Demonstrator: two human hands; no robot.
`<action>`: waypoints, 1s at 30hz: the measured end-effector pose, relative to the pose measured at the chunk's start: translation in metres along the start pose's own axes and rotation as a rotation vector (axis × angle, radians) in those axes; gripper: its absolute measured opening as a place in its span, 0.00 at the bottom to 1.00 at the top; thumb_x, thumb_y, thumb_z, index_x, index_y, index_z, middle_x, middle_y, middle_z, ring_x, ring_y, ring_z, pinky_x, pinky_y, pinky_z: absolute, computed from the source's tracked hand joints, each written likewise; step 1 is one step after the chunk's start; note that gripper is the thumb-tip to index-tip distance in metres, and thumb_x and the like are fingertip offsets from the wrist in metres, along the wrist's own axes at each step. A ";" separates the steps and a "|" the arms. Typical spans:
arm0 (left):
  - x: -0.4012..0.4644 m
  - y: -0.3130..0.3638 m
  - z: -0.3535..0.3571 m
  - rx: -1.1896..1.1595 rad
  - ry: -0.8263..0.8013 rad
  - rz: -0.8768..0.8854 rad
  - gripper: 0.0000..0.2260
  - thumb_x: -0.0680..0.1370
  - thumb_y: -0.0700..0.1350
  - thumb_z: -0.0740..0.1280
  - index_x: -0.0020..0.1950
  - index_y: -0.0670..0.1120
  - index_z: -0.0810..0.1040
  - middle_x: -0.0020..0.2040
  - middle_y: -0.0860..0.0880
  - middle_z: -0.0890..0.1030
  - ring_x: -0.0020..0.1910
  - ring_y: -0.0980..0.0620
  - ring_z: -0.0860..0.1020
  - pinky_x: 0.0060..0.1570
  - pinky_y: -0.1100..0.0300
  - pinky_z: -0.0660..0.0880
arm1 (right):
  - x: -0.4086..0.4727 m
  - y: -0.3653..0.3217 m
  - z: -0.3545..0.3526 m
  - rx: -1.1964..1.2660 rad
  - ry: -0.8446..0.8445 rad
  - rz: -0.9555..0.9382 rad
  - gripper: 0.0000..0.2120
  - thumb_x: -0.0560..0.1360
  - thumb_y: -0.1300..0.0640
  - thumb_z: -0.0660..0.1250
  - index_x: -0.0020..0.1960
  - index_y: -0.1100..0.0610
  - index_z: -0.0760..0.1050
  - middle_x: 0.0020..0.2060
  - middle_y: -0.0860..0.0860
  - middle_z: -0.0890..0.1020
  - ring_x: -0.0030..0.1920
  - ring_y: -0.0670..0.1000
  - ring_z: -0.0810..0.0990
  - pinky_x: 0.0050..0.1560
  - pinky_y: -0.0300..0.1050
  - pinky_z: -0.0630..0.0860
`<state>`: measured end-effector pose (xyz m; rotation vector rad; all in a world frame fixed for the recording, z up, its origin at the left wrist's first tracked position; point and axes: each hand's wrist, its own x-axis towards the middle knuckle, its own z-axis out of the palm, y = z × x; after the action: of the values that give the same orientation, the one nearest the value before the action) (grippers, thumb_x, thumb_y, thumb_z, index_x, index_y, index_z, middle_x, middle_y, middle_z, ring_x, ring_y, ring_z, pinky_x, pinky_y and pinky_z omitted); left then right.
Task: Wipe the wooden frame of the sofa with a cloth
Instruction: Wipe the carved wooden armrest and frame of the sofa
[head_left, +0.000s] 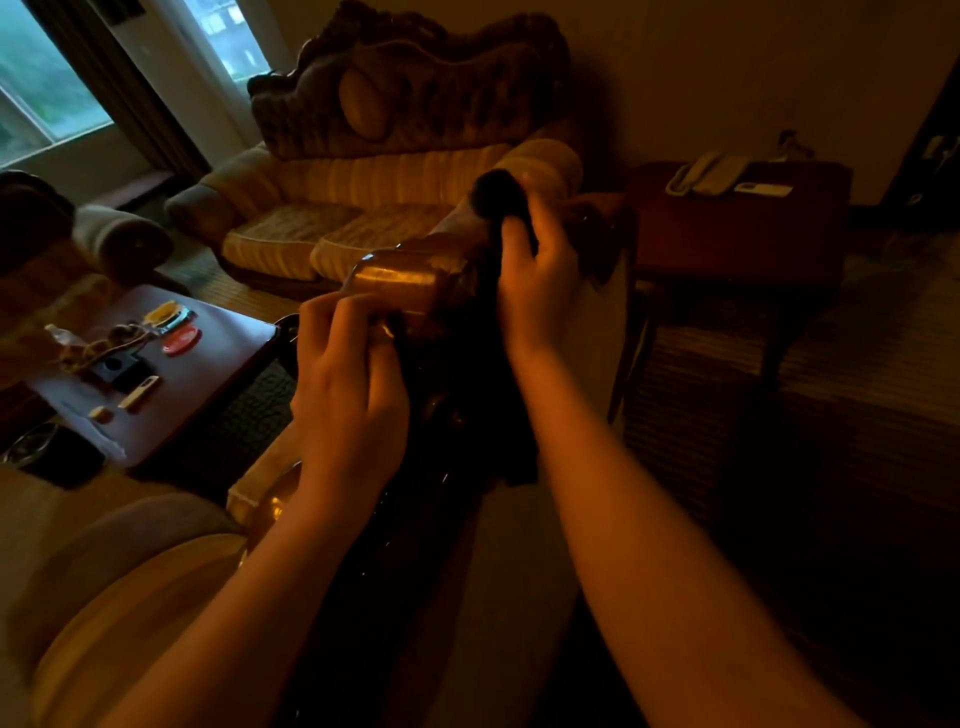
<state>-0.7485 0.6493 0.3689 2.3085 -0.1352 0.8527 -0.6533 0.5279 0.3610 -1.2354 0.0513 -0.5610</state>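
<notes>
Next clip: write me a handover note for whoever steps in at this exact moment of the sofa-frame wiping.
Left hand: fingers curled on the near end of the dark cloth, against the glossy wooden frame of the sofa arm.
Right hand: grips the cloth's bunched upper end.
The cloth drapes across the frame between both hands.
Done: cloth is on the wood; how much has been wiped cannot be told in this dim light.
Left: work the cloth along the rest of the frame.
</notes>
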 end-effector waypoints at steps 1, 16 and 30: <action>0.000 0.001 0.000 0.002 0.006 -0.002 0.12 0.78 0.43 0.55 0.56 0.43 0.74 0.53 0.52 0.68 0.51 0.61 0.67 0.45 0.70 0.64 | -0.008 0.001 0.000 0.004 -0.017 -0.026 0.17 0.79 0.65 0.59 0.67 0.63 0.70 0.65 0.57 0.74 0.67 0.52 0.71 0.67 0.46 0.67; -0.002 0.001 -0.006 -0.051 0.025 0.027 0.10 0.77 0.40 0.54 0.49 0.37 0.74 0.47 0.45 0.71 0.42 0.67 0.67 0.44 0.75 0.63 | -0.198 0.040 -0.028 -0.103 -0.248 -0.170 0.21 0.79 0.60 0.59 0.69 0.45 0.68 0.67 0.33 0.67 0.70 0.44 0.66 0.69 0.41 0.65; -0.013 0.013 -0.041 -0.218 -0.079 0.079 0.14 0.77 0.50 0.57 0.48 0.43 0.78 0.43 0.52 0.75 0.48 0.52 0.75 0.46 0.65 0.67 | -0.147 -0.065 -0.041 0.322 -0.230 0.381 0.13 0.76 0.67 0.62 0.59 0.57 0.76 0.44 0.52 0.83 0.43 0.49 0.82 0.43 0.40 0.80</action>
<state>-0.7846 0.6628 0.3912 2.1440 -0.3395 0.7461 -0.8180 0.5412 0.3671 -0.9360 0.0018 -0.0876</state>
